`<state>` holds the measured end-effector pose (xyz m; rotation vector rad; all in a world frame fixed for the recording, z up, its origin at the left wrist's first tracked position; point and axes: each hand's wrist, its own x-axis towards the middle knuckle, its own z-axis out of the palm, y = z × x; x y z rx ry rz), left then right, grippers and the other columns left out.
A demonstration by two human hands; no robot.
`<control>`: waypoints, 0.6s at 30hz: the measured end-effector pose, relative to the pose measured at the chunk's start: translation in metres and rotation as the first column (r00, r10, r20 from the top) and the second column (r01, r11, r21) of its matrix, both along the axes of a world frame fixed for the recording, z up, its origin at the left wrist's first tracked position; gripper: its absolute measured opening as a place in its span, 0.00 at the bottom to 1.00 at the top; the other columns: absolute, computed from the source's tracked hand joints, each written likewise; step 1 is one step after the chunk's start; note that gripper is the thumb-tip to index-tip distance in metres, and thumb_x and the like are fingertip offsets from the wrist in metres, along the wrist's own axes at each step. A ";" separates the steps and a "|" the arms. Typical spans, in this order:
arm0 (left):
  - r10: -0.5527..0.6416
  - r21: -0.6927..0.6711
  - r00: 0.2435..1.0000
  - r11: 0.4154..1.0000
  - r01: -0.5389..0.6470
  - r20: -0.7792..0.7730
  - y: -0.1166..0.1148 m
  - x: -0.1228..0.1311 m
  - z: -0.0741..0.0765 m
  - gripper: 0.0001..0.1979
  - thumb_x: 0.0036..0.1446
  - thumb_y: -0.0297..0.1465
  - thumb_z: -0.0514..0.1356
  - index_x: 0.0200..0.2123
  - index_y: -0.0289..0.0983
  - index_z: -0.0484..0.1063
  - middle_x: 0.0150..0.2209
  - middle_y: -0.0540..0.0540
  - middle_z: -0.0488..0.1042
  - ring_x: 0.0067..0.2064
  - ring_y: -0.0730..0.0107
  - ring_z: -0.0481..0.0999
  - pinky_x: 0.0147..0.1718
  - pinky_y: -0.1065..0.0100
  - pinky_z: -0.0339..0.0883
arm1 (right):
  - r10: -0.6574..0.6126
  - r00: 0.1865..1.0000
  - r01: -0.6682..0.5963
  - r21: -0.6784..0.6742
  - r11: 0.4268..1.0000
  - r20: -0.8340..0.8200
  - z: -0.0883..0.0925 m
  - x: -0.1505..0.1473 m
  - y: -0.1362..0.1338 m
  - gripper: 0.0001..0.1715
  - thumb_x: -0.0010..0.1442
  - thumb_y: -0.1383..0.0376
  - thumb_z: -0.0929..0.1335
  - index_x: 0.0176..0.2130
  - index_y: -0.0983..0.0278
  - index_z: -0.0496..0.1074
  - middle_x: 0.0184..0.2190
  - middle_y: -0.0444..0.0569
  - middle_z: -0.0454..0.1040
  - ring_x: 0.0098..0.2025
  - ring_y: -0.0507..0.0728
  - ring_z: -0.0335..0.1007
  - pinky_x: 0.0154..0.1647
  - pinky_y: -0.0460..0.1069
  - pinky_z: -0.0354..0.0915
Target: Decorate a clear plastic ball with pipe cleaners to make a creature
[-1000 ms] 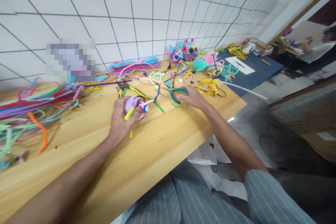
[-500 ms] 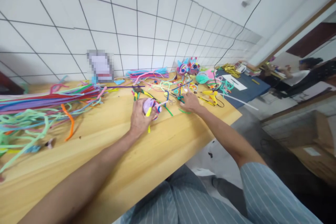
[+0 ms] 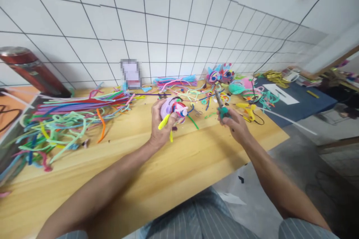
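My left hand (image 3: 160, 123) is wrapped round a colourful pipe-cleaner ball (image 3: 169, 108), mostly lilac, with red, blue and pink parts and yellow ends that stick out below. In my right hand (image 3: 235, 124) is a green-handled tool (image 3: 221, 105), its grey tip raised toward the wall. The two hands are apart above the wooden table (image 3: 179, 168). Between them lie small scissors (image 3: 197, 112) and a green stem (image 3: 193, 121).
Piled pipe cleaners (image 3: 64, 119) cover the table's left side, near a red flask (image 3: 33, 71). At the back stand two finished-looking figures (image 3: 214, 75). A yellow glue gun (image 3: 246, 110) lies right of my right hand, with a blue surface (image 3: 311, 101) beyond.
My right hand has lifted the green-handled tool off the table. My left hand still holds the ball, now turned to show more of its colours. The view has swung left, bringing in the flask.
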<state>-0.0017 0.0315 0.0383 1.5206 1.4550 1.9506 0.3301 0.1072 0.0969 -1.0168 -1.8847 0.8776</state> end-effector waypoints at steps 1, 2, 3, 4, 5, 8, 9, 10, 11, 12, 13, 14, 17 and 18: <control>0.009 0.001 1.000 1.000 -0.009 0.022 -0.001 -0.001 0.003 0.32 0.72 0.53 0.65 0.69 0.43 0.68 0.66 0.36 0.74 0.66 0.48 0.78 0.69 0.42 0.77 | 0.019 1.000 -0.019 0.009 1.000 0.017 -0.002 -0.002 -0.003 0.20 0.68 0.50 0.70 0.52 0.57 0.80 0.37 0.48 0.79 0.32 0.59 0.73 0.32 0.54 0.71; 0.017 -0.003 0.999 1.000 -0.017 0.038 -0.001 -0.002 0.005 0.32 0.72 0.54 0.65 0.68 0.42 0.69 0.65 0.36 0.75 0.64 0.49 0.79 0.67 0.43 0.78 | 0.006 0.998 -0.010 0.065 0.998 0.058 -0.001 -0.004 -0.003 0.19 0.69 0.51 0.71 0.52 0.57 0.80 0.39 0.49 0.80 0.35 0.61 0.75 0.35 0.56 0.73; 0.026 -0.005 0.998 1.000 -0.025 0.054 -0.001 -0.003 0.006 0.32 0.71 0.55 0.66 0.67 0.42 0.70 0.63 0.37 0.76 0.63 0.50 0.80 0.67 0.44 0.78 | -0.040 0.993 0.022 0.159 0.987 0.113 0.003 -0.004 0.001 0.19 0.69 0.52 0.71 0.53 0.58 0.80 0.42 0.51 0.82 0.39 0.63 0.78 0.40 0.58 0.76; 0.031 -0.010 0.997 0.999 -0.030 0.073 0.000 -0.005 0.007 0.32 0.70 0.56 0.66 0.65 0.42 0.72 0.62 0.37 0.77 0.62 0.50 0.80 0.66 0.45 0.78 | -0.126 0.976 0.074 0.278 0.958 0.176 0.009 -0.002 0.009 0.21 0.67 0.53 0.73 0.56 0.58 0.80 0.46 0.54 0.82 0.45 0.66 0.80 0.47 0.62 0.78; 0.025 -0.023 0.995 0.999 -0.023 0.096 0.001 -0.007 0.007 0.32 0.69 0.57 0.67 0.64 0.42 0.73 0.61 0.38 0.78 0.61 0.50 0.81 0.66 0.46 0.78 | -0.241 0.943 0.132 0.405 0.905 0.229 0.016 0.001 0.018 0.26 0.64 0.53 0.75 0.58 0.59 0.80 0.50 0.57 0.82 0.51 0.70 0.80 0.56 0.66 0.77; -0.079 -0.109 0.979 0.989 0.101 0.186 0.001 -0.011 0.011 0.34 0.65 0.59 0.69 0.63 0.43 0.75 0.59 0.40 0.81 0.58 0.50 0.83 0.62 0.48 0.81 | -0.442 0.849 0.213 0.580 0.787 0.289 0.041 0.012 0.044 0.34 0.59 0.54 0.77 0.61 0.62 0.79 0.59 0.65 0.80 0.64 0.77 0.75 0.72 0.74 0.68; -0.146 -0.142 0.965 0.974 0.179 0.216 0.000 -0.012 0.013 0.34 0.64 0.59 0.70 0.63 0.44 0.75 0.59 0.40 0.82 0.56 0.50 0.84 0.59 0.49 0.83 | -0.438 0.852 0.222 0.561 0.797 0.286 0.047 0.015 0.049 0.35 0.59 0.53 0.77 0.62 0.62 0.78 0.60 0.65 0.80 0.64 0.77 0.75 0.73 0.73 0.68; -0.231 -0.178 0.942 0.944 0.278 0.244 -0.003 -0.012 0.016 0.34 0.64 0.59 0.70 0.64 0.45 0.76 0.59 0.39 0.83 0.54 0.49 0.85 0.56 0.49 0.85 | -0.401 0.875 0.224 0.506 0.833 0.273 0.053 0.016 0.052 0.34 0.60 0.52 0.77 0.62 0.60 0.78 0.59 0.63 0.81 0.63 0.75 0.75 0.72 0.72 0.69; -0.319 -0.200 0.908 0.904 0.378 0.271 -0.006 -0.011 0.019 0.35 0.63 0.59 0.71 0.64 0.45 0.76 0.60 0.39 0.83 0.53 0.48 0.86 0.53 0.48 0.86 | -0.334 0.910 0.212 0.419 0.883 0.245 0.056 0.016 0.052 0.33 0.60 0.51 0.77 0.62 0.59 0.78 0.58 0.60 0.82 0.61 0.73 0.77 0.69 0.70 0.71; -0.400 -0.212 0.868 0.858 0.467 0.295 -0.011 -0.010 0.022 0.36 0.62 0.59 0.71 0.65 0.46 0.77 0.59 0.38 0.84 0.52 0.47 0.87 0.52 0.48 0.87 | -0.244 0.949 0.176 0.306 0.935 0.199 0.058 0.013 0.050 0.32 0.61 0.50 0.76 0.61 0.57 0.78 0.56 0.56 0.83 0.59 0.70 0.78 0.66 0.67 0.74; -0.468 -0.213 0.826 0.813 0.542 0.315 -0.015 -0.008 0.024 0.37 0.61 0.60 0.72 0.65 0.45 0.78 0.59 0.37 0.85 0.52 0.45 0.88 0.50 0.47 0.88 | -0.143 0.980 0.117 0.181 0.977 0.137 0.058 0.009 0.047 0.30 0.62 0.49 0.75 0.59 0.56 0.79 0.54 0.53 0.83 0.56 0.68 0.80 0.62 0.65 0.76; -0.527 -0.208 0.784 0.769 0.604 0.327 -0.020 -0.006 0.026 0.38 0.60 0.61 0.72 0.65 0.46 0.79 0.59 0.35 0.85 0.53 0.42 0.88 0.49 0.46 0.88 | -0.043 0.997 0.039 0.061 0.997 0.066 0.057 0.003 0.043 0.28 0.63 0.48 0.74 0.58 0.56 0.79 0.52 0.52 0.84 0.54 0.66 0.80 0.57 0.62 0.77; -0.605 -0.176 0.757 0.740 0.649 0.246 -0.028 0.000 0.031 0.40 0.59 0.63 0.72 0.67 0.47 0.80 0.62 0.33 0.84 0.61 0.36 0.87 0.51 0.43 0.89 | 0.148 0.985 -0.160 -0.131 0.978 -0.091 0.046 -0.020 0.029 0.30 0.63 0.46 0.75 0.57 0.58 0.80 0.50 0.51 0.84 0.50 0.64 0.81 0.51 0.58 0.77; -0.591 -0.160 0.789 0.773 0.614 0.170 -0.028 0.002 0.034 0.40 0.60 0.64 0.71 0.67 0.47 0.80 0.63 0.32 0.84 0.63 0.35 0.86 0.52 0.41 0.89 | 0.183 0.978 -0.197 -0.144 0.970 -0.104 0.042 -0.028 0.025 0.32 0.62 0.45 0.76 0.59 0.58 0.80 0.51 0.52 0.84 0.51 0.64 0.81 0.52 0.58 0.77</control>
